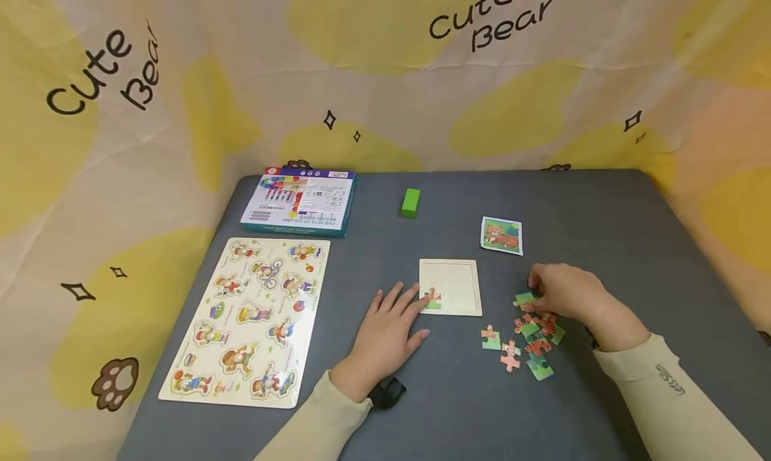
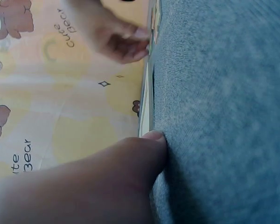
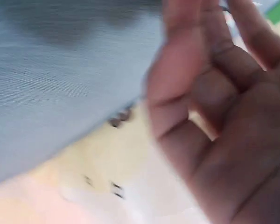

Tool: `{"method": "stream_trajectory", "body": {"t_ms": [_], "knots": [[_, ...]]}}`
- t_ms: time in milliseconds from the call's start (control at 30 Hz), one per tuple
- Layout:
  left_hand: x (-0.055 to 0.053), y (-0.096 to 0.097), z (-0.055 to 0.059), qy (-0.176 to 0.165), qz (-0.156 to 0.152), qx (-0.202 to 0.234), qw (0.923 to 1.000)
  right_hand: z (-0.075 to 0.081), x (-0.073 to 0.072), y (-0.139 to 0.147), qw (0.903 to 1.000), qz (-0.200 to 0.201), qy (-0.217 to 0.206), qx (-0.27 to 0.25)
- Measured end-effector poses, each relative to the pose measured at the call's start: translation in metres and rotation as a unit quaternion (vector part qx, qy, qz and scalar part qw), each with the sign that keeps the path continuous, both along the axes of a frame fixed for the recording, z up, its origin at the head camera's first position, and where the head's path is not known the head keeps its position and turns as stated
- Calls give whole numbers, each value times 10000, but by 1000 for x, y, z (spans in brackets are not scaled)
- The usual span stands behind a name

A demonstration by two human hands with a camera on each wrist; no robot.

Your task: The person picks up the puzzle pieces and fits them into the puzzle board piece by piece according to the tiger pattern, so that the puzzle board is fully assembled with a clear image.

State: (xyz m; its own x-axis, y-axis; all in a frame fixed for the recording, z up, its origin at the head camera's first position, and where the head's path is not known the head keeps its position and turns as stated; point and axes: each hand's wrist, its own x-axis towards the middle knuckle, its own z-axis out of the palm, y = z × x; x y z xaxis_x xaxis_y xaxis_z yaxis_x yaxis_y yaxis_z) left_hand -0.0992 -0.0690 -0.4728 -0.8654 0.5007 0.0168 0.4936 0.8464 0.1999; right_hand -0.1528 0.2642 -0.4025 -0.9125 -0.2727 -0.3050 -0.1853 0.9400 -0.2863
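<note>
A small white puzzle tray (image 1: 458,280) lies mid-table, with joined pink and green pieces (image 1: 434,300) in its lower left corner. My left hand (image 1: 385,330) is spread flat beside it, fingertips on its left edge. Right of the tray is a loose heap of jigsaw pieces (image 1: 538,347) in red, pink and green. My right hand (image 1: 569,294) is over the heap's far end, its thumb and bent fingers at a green and orange piece (image 1: 523,299). Whether they pinch it is hidden. Bent fingers (image 3: 177,74) fill the right wrist view, where no piece is plainly visible.
At left lies a large board (image 1: 243,320) with pictures of figures, and behind it a flat box (image 1: 301,203). A green block (image 1: 410,203) stands at the back. A small picture card (image 1: 502,235) is beyond the tray. Patterned cloth (image 1: 385,79) hangs behind the table.
</note>
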Motion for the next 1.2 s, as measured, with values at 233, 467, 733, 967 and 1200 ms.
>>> {"method": "stream_trajectory", "body": {"t_ms": [233, 467, 733, 967, 1200], "knots": [[0, -1, -2, 35, 3, 39, 10000, -15, 4, 16, 9925, 107, -137, -1207], [0, -1, -1, 42, -13, 108, 9999, -11, -15, 4, 9781, 168, -320, -2049], [0, -1, -2, -82, 7, -11, 10000, -13, -39, -36, 9697, -53, -142, -2439], [-1, -2, -1, -77, 19, 47, 10000, -16, -48, -84, 9857, 159, 491, -1606], [1, -1, 0, 11, 15, 15, 10000, -25, -23, -104, 9761, 1052, 1875, -307]]}}
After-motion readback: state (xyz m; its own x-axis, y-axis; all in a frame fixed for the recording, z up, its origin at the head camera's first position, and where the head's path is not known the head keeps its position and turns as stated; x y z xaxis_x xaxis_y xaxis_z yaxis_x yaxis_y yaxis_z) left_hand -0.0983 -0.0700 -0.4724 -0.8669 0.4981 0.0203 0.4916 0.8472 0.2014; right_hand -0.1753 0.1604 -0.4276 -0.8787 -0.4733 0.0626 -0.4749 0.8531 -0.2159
